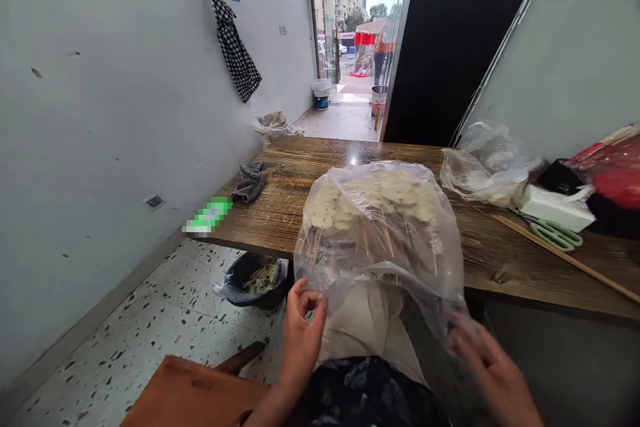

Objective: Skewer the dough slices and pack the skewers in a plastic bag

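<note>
A clear plastic bag (345, 267) lies across the near edge of the wooden table, its open end hanging over my lap. Inside it are many pale, thin round slices (395, 193) on wooden skewers (387, 240), with the sticks towards me. At the bag's left corner, my left hand (304, 310) has its fingers curled and pinches the plastic edge. My right hand (480, 347), somewhat blurred, grips the bag's right corner and draws the film out to the side. Both hands are below the table's edge.
The wooden table (280, 213) bears a grey cloth (249, 181), green-handled scissors (555, 235), long thin sticks (595, 267), a white box (557, 208) and crumpled plastic bags (493, 163). Below left stand a lined black bin (257, 280) and a wooden stool (195, 393). Walls flank both sides.
</note>
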Action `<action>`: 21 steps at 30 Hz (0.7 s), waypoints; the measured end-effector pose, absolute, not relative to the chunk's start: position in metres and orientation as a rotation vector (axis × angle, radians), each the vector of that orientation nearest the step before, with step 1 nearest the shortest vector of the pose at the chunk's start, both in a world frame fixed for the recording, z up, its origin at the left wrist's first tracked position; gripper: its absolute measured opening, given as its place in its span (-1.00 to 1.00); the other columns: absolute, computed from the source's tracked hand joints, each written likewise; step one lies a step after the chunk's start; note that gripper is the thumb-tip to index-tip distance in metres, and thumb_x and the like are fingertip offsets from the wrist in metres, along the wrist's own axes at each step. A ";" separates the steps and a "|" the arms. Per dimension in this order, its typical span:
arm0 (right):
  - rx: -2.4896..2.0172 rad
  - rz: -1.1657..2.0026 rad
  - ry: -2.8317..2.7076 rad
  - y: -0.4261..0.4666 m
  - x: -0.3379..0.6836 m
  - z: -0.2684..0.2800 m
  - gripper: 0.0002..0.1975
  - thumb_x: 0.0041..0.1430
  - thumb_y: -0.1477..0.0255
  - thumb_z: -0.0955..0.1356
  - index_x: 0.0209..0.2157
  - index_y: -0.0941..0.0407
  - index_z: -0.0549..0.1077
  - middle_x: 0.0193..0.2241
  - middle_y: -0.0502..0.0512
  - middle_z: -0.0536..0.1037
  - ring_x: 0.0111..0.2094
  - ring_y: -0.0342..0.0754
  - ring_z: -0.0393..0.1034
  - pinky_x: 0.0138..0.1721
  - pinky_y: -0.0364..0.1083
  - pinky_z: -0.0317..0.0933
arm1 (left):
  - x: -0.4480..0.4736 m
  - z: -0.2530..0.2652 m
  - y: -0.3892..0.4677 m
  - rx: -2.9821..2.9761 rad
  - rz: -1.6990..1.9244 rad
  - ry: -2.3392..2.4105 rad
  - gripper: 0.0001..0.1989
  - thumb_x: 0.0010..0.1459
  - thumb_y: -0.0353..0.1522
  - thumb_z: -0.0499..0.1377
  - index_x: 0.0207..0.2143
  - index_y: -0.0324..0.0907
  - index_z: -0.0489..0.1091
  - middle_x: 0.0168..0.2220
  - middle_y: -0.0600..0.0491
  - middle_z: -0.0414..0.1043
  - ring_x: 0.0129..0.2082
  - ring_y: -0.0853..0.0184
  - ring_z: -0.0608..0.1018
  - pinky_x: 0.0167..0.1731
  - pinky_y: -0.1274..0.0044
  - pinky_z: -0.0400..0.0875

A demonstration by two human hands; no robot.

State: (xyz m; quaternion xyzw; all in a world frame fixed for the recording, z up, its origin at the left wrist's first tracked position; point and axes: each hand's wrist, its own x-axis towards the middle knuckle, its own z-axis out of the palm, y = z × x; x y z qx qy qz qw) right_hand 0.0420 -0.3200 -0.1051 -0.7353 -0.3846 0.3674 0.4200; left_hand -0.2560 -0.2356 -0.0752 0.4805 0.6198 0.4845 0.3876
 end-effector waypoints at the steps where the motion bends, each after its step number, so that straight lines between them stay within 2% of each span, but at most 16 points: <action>1: -1.795 0.925 -1.062 -0.320 0.034 -0.114 -0.57 0.07 0.15 0.35 -0.05 0.04 0.49 -0.17 0.14 0.61 -0.17 0.10 0.51 -0.10 -0.04 0.35 | -0.256 -0.081 -0.237 1.162 1.171 1.508 -0.44 0.06 -0.16 0.20 0.08 -0.19 0.21 -0.34 0.02 0.45 -0.28 0.27 0.50 -0.14 0.45 0.36; 3: -1.730 0.850 -1.313 -0.317 0.014 -0.129 -0.63 0.06 0.22 0.36 -0.09 0.03 0.52 -0.13 0.17 0.60 -0.12 0.12 0.50 -0.08 0.00 0.36 | -0.255 -0.093 -0.241 1.161 0.989 1.353 -0.47 0.06 -0.10 0.19 0.02 -0.20 0.33 -0.29 -0.04 0.51 -0.25 0.23 0.52 -0.15 0.45 0.38; 6: -1.648 0.706 -1.516 -0.304 -0.015 -0.141 -0.65 0.15 0.31 0.31 -0.04 0.05 0.50 -0.07 0.22 0.57 -0.02 0.12 0.45 0.00 0.05 0.33 | -0.245 -0.106 -0.242 1.310 0.774 1.196 -0.54 0.01 -0.10 0.22 -0.09 -0.17 0.47 -0.09 -0.12 0.51 -0.06 0.12 0.50 -0.02 0.40 0.34; 8: -1.546 0.666 -1.610 -0.292 -0.032 -0.143 -0.63 0.15 0.35 0.31 0.01 0.03 0.48 -0.01 0.20 0.54 0.04 0.13 0.40 0.06 0.06 0.29 | -0.232 -0.107 -0.234 1.401 0.717 1.140 -0.54 -0.01 -0.10 0.24 -0.09 -0.14 0.49 -0.02 -0.11 0.49 0.01 0.10 0.47 0.04 0.38 0.31; 11: -1.418 0.695 -1.649 -0.275 -0.047 -0.142 -0.58 0.13 0.36 0.33 0.06 -0.01 0.45 0.06 0.16 0.49 0.10 0.14 0.34 0.13 0.06 0.22 | -0.210 -0.099 -0.216 1.493 0.695 1.035 -0.53 0.01 -0.05 0.20 -0.11 -0.15 0.52 -0.07 -0.12 0.52 -0.04 0.09 0.50 0.03 0.35 0.33; 13: -1.355 0.790 -1.560 -0.267 -0.051 -0.140 -0.60 0.13 0.31 0.34 0.03 -0.02 0.48 0.05 0.18 0.50 0.09 0.14 0.35 0.14 0.06 0.20 | -0.200 -0.094 -0.206 1.505 0.671 0.982 -0.52 0.03 -0.01 0.16 -0.17 -0.15 0.55 -0.15 -0.11 0.55 -0.09 0.10 0.52 0.01 0.35 0.35; 16: -1.238 1.105 -1.237 -0.262 -0.047 -0.135 -0.62 0.06 0.12 0.37 -0.16 0.04 0.59 -0.07 0.23 0.56 -0.02 0.15 0.43 0.01 0.07 0.29 | -0.195 -0.096 -0.202 1.483 0.659 1.002 -0.50 0.02 0.04 0.13 -0.23 -0.15 0.57 -0.25 -0.09 0.57 -0.14 0.09 0.54 -0.05 0.35 0.38; 18: -1.199 1.323 -0.909 -0.262 -0.041 -0.130 -0.52 -0.05 -0.02 0.39 -0.29 0.08 0.60 -0.21 0.22 0.60 -0.16 0.14 0.48 -0.15 0.04 0.36 | -0.197 -0.100 -0.204 1.485 0.688 1.085 -0.48 0.03 0.07 0.09 -0.26 -0.11 0.58 -0.29 -0.08 0.57 -0.16 0.07 0.54 -0.08 0.34 0.40; 21: -1.224 1.416 -0.622 -0.261 -0.032 -0.121 -0.40 -0.23 -0.12 0.44 -0.35 0.12 0.57 -0.40 0.16 0.57 -0.32 0.08 0.48 -0.31 -0.01 0.35 | -0.205 -0.105 -0.207 1.555 0.686 1.177 -0.49 0.03 0.09 0.05 -0.31 -0.04 0.59 -0.32 -0.09 0.56 -0.14 0.01 0.53 -0.08 0.31 0.41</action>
